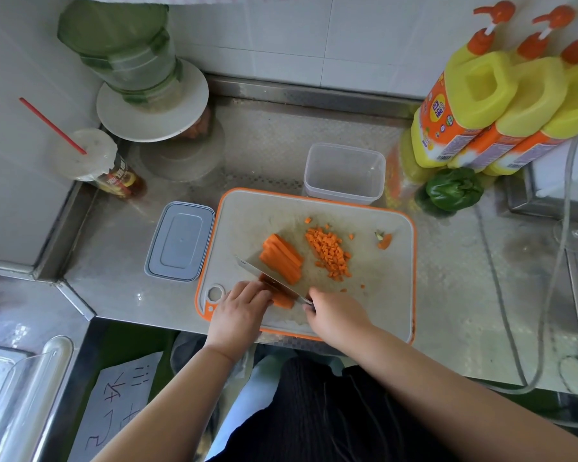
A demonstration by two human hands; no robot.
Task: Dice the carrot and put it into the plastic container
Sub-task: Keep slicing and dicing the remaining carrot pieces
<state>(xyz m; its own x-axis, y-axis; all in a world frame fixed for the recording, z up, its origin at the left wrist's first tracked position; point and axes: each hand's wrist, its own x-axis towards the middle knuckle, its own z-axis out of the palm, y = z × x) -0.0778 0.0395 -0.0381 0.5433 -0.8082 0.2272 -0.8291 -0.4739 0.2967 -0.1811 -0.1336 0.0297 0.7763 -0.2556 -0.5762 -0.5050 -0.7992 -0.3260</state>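
Orange carrot sticks (282, 258): one bundle lay mid-board, long axis slanting toward the near left, its near end under the knife (267, 284).
Left hand (239, 311): nearer that end; fingers curled, pinning the sticks.
Right hand (336, 316): gripped the handle.
Diced carrot (331, 253): one pile, right of the sticks.
Plastic container (344, 173): one, behind the cutting board (247, 211), no carrot visible inside.
Lid (180, 241): one, left.

Three yellow bottles (481, 105), one container (344, 173), one lid (180, 241).

- right hand (336, 315) grips knife (264, 278) over carrot sticks (282, 258)
- left hand (239, 311) holds carrot piece (282, 301)
- diced carrot (331, 250) on cutting board (381, 295)
- plastic container (344, 173) behind board
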